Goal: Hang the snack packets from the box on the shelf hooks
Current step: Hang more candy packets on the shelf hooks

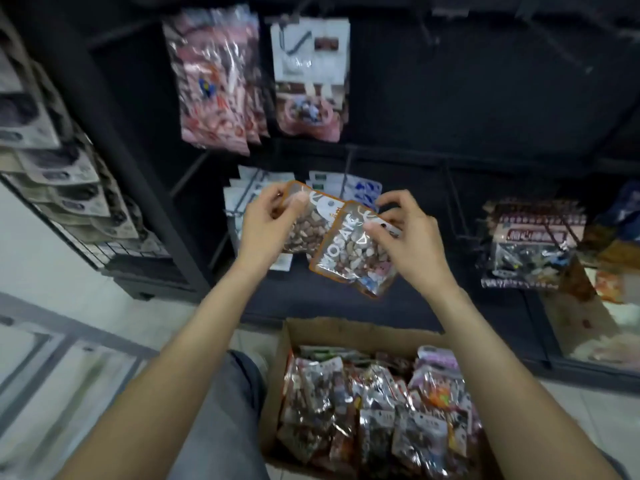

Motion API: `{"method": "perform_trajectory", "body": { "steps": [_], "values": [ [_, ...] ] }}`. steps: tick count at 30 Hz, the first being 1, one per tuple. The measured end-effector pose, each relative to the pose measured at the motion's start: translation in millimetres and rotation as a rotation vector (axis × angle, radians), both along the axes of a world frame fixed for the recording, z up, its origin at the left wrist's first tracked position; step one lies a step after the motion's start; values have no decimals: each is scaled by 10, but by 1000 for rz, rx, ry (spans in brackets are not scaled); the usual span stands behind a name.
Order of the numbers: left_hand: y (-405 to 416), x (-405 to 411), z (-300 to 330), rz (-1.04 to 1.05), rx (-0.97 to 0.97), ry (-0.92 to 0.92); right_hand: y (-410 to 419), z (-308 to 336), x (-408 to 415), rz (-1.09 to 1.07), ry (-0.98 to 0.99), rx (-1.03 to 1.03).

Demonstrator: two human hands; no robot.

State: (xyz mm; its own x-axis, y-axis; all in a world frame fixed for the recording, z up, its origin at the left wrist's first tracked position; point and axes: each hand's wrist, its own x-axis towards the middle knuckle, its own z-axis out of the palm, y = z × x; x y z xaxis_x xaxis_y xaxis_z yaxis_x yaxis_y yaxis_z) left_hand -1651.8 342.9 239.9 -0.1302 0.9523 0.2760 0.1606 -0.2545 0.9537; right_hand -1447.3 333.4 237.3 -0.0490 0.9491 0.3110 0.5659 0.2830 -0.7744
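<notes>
Dark hook shelving [450, 98] fills upper frame; left hand [266, 223] and right hand [408, 244] each pinch a nut packet [349, 251] by its top, likely separating them for hanging, above the box [346, 332] at bottom centre.

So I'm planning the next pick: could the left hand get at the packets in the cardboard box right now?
Probably not yet: the left hand already holds an orange-edged snack packet. The cardboard box lies open below, its packets uncovered.
</notes>
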Motion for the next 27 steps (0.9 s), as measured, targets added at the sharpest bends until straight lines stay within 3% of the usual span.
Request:
{"method": "perform_trajectory", "body": {
  "steps": [3,10,14,27],
  "values": [
    [139,-154,421,10,82,-49,255,403,-233,33,87,53],
    [699,-410,910,100,97,-63,784,934,-683,-7,-142,182],
    [972,-365,1157,99,92,-64,1014,1184,-698,-73,-164,240],
    [1409,-286,1105,133,79,-131,1324,1279,-793,-179,-263,222]
  ]
}}
